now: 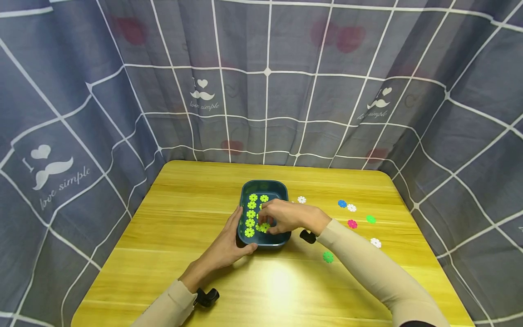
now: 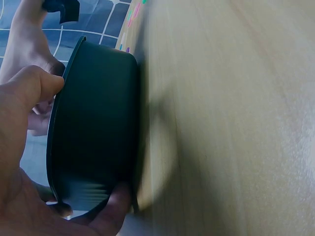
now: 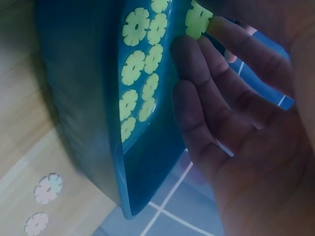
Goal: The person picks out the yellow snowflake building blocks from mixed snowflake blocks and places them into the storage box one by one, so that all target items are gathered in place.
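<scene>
A dark blue-green tray (image 1: 264, 185) holds flower-shaped plastic discs (image 1: 251, 214), yellow-green and laid in columns. My left hand (image 1: 224, 247) grips the tray at its near-left corner, its thumb (image 2: 49, 84) on the rim and its fingers along the side. Over the tray's right part, my right hand (image 1: 288, 215) pinches one yellow-green flower disc (image 3: 198, 20) between thumb and fingers. That hand covers part of the discs beneath it in the head view.
Right of the tray lie loose flower discs: white (image 1: 301, 200), blue (image 1: 342, 204), pink (image 1: 352, 224) and green (image 1: 328, 257), with several others. They rest on a wooden table (image 1: 184, 200). A grey checked curtain (image 1: 245, 91) hangs around the table's far side and ends.
</scene>
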`<state>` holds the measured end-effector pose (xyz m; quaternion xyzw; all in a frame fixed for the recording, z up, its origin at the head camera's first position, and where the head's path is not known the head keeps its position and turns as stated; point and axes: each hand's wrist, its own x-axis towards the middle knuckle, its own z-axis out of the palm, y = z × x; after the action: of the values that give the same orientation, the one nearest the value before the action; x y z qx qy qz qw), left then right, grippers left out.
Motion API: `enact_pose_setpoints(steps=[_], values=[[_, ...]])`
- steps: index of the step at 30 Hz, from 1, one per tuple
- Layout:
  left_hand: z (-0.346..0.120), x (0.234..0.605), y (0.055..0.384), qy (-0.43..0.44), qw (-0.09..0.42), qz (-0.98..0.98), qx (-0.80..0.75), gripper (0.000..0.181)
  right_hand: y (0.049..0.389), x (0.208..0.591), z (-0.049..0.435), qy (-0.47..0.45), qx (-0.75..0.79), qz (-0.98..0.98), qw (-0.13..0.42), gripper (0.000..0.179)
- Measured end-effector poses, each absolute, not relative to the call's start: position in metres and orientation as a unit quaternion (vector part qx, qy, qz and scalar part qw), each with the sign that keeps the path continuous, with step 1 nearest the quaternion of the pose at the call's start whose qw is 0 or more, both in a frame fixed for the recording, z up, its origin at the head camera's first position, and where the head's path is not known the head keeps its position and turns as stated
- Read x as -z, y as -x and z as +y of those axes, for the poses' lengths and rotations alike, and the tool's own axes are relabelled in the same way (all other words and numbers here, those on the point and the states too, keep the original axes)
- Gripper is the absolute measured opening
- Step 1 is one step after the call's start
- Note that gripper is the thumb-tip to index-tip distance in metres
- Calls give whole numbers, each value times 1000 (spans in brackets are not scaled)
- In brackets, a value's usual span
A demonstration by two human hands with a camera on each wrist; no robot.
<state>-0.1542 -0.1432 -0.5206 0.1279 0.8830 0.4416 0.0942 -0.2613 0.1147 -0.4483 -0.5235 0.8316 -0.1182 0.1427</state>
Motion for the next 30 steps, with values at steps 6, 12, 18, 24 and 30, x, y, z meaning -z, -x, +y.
enact_pose_setpoints(steps=[6,12,18,24,30], values=[[-143,520,154,-126,97,882,-444,126,267,449,108,534,112,823,158,29],[-144,521,155,-129,96,881,-445,126,274,452,102,541,100,816,176,28],[-145,521,156,-132,95,880,-447,127,279,454,95,551,79,811,182,27],[-146,520,156,-133,95,879,-449,126,281,454,88,562,59,802,193,27],[-146,522,155,-132,98,877,-451,126,281,455,83,567,44,797,205,27]])
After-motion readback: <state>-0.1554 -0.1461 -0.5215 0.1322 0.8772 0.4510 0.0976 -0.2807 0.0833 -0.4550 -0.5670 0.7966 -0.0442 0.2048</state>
